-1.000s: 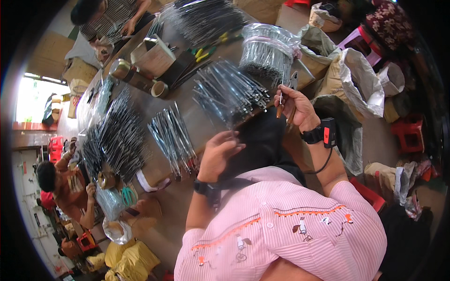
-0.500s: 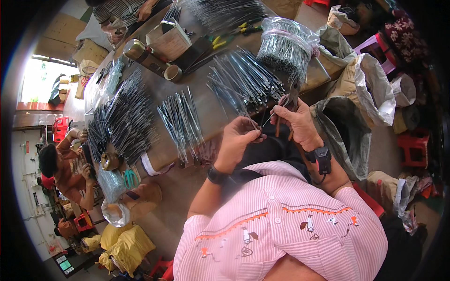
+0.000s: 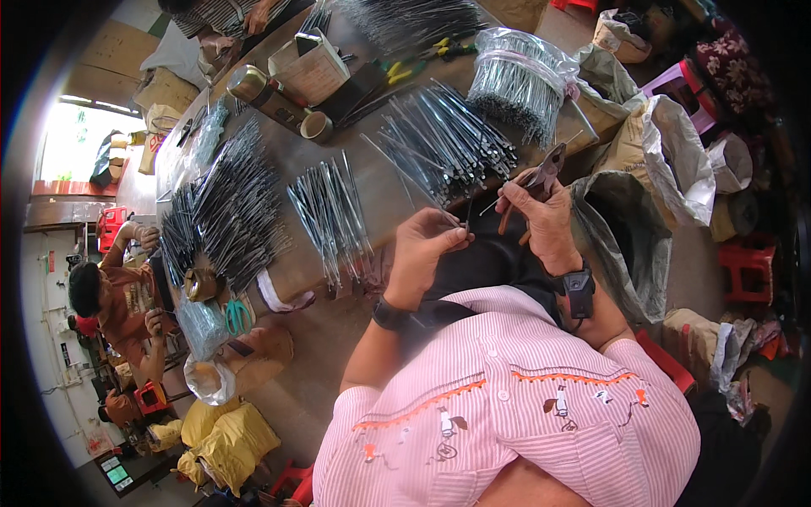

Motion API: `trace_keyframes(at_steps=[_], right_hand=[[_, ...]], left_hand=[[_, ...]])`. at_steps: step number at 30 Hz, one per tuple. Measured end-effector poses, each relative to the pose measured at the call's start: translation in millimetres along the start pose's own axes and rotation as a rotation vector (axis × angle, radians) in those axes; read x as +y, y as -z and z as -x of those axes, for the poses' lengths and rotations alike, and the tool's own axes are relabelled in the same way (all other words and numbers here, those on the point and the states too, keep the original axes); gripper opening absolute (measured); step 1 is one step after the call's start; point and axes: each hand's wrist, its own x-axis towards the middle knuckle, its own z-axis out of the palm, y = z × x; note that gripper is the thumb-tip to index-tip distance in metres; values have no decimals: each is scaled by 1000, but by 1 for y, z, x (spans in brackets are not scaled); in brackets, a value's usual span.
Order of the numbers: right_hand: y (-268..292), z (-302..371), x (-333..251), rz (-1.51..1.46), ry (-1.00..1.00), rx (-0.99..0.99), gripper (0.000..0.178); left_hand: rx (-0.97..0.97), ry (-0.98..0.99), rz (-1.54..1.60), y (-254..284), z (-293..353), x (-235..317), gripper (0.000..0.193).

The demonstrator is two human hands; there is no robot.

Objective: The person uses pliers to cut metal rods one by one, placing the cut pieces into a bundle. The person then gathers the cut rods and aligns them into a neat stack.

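My left hand is closed, thumb against fingers, on a thin metal strip that slants up and left over the table edge. A dark tip shows by its fingertips. Metal pliers with orange-brown handles lie in my closed right hand, jaws pointing up and right. A thin pale rod also runs past the fingers of that hand; whether fingers or jaws hold it I cannot tell. Just beyond both hands is a fanned pile of metal strips. Left of my left hand, a smaller bundle of strips lies on the table.
A plastic-wrapped wire bundle stands at the back right. Dark strips are heaped at left, near a flask, a carton and a cup. An open sack is at my right. A co-worker sits far left.
My hands have drawn slightly apart. The pliers have tilted from nearly upright toward the right, and the strip in my left hand now reaches farther up and left.
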Motion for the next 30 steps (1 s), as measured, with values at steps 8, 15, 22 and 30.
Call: trace_keyframes(at_steps=[8,15,22,30], right_hand=[[-5,12,4,-25,-71,-67,9],[-3,18,8,3,-111,-85,11],[-4,15,7,71,-114,-54,13],[12,-2,1,91,-82,-17,18]], left_hand=[[-37,18,-46,-11,6,-1,15],[-56,5,-92,-12,7,-1,18],[-8,28,-140,-2,3,-7,16],[-88,71,-309,3,10,-4,27]])
